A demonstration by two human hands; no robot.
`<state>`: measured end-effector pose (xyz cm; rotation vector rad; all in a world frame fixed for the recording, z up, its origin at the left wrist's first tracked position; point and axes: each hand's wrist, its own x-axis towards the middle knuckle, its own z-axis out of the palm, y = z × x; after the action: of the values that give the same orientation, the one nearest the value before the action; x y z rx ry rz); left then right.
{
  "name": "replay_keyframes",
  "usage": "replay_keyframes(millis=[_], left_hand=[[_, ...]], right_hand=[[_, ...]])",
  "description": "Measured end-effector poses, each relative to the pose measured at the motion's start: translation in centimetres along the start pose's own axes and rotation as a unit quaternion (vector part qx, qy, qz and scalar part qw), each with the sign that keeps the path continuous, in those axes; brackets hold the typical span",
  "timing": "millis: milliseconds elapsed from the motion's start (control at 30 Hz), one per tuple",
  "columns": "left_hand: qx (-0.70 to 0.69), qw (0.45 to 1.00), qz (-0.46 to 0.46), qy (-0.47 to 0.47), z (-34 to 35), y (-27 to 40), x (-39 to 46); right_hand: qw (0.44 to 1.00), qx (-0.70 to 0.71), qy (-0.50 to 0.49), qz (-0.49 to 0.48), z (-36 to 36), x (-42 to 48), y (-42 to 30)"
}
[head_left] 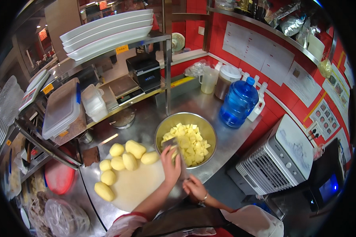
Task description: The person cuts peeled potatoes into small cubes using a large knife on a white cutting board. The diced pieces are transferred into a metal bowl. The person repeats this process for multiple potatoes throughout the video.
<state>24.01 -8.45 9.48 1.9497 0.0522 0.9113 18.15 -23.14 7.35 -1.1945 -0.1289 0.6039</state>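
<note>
My left hand (pixel 171 166) presses pale potato pieces against the blade of a cleaver (pixel 181 163) at the near left rim of a steel bowl (pixel 214 142). The cleaver's handle is in my closed right hand (pixel 195 188), just below the bowl. Cut potato chunks (pixel 192 143) lie heaped in the bowl. Left of my hands, several whole peeled potatoes (pixel 130 161) rest along the far and left edges of a round, pale cutting board (pixel 136 186). The blade is blurred, and my fingers partly hide the pieces against it.
A blue water jug (pixel 238 102), a plastic pitcher (pixel 208 80) and a lidded container (pixel 225 81) stand behind the bowl. A metal shelf (pixel 168 74) with a scale and plastic boxes rises at the back left. A brown cloth (pixel 90 156) lies left of the potatoes.
</note>
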Motion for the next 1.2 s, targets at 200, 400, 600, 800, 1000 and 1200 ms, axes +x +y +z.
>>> replay_keyframes(millis=[200,400,600,800,1000,1200], left_hand=[[0.148,0.988,0.045,-0.006,2.3,-5.9,6.7],[0.333,0.935,-0.059,0.106,-9.4,-18.7,1.5],[0.441,0.894,-0.062,-0.055,-12.5,-20.5,-0.1],[0.392,0.912,-0.08,-0.088,-12.0,-22.8,-3.9],[0.368,0.916,-0.098,-0.122,-15.3,-25.9,-7.3],[0.163,0.92,-0.324,-0.15,-15.5,-18.0,-7.0]], right_hand=[[0.973,-0.066,0.187,-0.116,-2.9,0.4,-8.4],[0.97,-0.043,0.227,-0.081,-8.2,-1.8,-6.0],[0.952,-0.106,0.278,-0.067,-8.5,-4.1,-2.6],[0.923,-0.188,0.312,-0.124,-7.2,-5.5,-0.5],[0.94,-0.208,0.252,-0.096,-4.5,-8.0,-2.1],[0.908,-0.398,0.117,-0.059,-4.2,-3.6,1.8]])
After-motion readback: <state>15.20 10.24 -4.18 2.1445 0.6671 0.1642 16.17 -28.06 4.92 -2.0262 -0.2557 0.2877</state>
